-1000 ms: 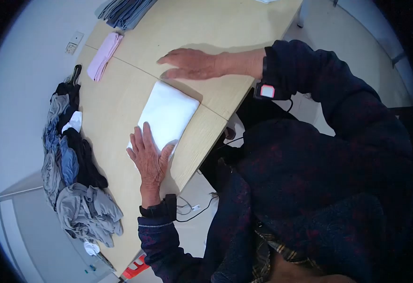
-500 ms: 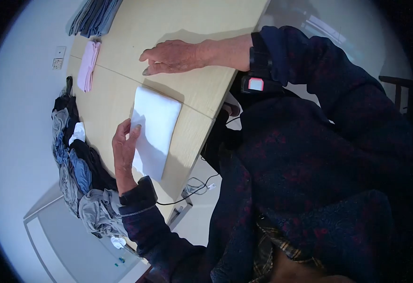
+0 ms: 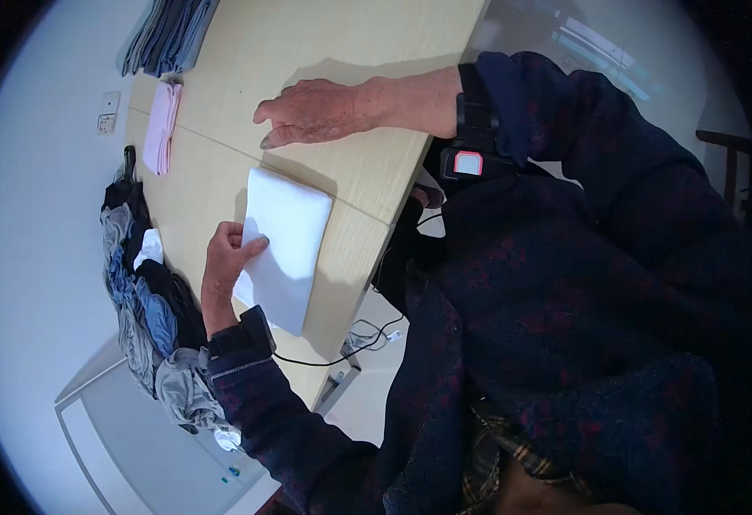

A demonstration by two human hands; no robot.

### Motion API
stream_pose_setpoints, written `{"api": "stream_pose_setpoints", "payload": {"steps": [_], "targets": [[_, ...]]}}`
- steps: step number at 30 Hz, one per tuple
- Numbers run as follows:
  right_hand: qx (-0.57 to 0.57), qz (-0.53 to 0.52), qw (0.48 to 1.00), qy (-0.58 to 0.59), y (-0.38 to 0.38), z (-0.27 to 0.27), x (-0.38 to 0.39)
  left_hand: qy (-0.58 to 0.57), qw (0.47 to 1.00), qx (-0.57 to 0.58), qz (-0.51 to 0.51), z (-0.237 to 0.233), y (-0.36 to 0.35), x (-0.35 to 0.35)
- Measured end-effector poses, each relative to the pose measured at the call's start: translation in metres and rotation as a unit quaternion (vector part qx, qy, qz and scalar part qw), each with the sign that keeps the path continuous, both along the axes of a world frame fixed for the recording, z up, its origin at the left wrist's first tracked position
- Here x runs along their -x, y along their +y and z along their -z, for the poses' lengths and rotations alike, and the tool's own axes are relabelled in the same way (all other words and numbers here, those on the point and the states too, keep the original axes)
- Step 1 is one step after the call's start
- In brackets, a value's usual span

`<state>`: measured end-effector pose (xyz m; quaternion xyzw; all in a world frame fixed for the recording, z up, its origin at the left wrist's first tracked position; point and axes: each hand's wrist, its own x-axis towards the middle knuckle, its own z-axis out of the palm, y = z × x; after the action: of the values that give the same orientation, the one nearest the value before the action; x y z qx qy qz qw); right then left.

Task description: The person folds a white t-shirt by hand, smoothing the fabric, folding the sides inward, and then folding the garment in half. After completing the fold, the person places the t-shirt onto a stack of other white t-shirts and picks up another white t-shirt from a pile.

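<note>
A folded white cloth (image 3: 288,245) lies flat on the pale wooden table (image 3: 221,180), close to its near edge. My left hand (image 3: 228,262) grips the cloth's far edge, its thumb on top and the fingers partly hidden by the edge. Above the table beside the cloth, my right hand (image 3: 311,113) is held with thumb and fingers a little apart. Nothing shows in it, and its shadow falls on the wood.
A folded pink cloth (image 3: 162,129) sits toward the table's far edge, near a stack of folded dark and blue clothes (image 3: 170,34). Rumpled clothes (image 3: 148,300) are heaped along the far left side. A black cable (image 3: 341,360) hangs by the near edge.
My left thumb has moved slightly further in over the white cloth, and the fingers have drawn closer at its edge. The right hand keeps nearly the same pose. The whole view has shifted slightly.
</note>
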<state>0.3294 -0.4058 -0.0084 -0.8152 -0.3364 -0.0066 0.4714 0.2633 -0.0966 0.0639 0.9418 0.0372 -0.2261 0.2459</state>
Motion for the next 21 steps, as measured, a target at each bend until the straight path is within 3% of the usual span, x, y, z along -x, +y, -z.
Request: {"api": "stream_pose_setpoints", "payload": {"steps": [10, 21], "targets": [[0.005, 0.016, 1.000, 0.002, 0.000, 0.000, 0.000, 0.091, 0.995, 0.026, -0.016, -0.006, -0.011, 0.014], [0.037, 0.023, 0.999, 0.001, 0.000, -0.002, 0.001, 0.073, 0.987, 0.124, -0.074, -0.006, -0.015, 0.036]]}}
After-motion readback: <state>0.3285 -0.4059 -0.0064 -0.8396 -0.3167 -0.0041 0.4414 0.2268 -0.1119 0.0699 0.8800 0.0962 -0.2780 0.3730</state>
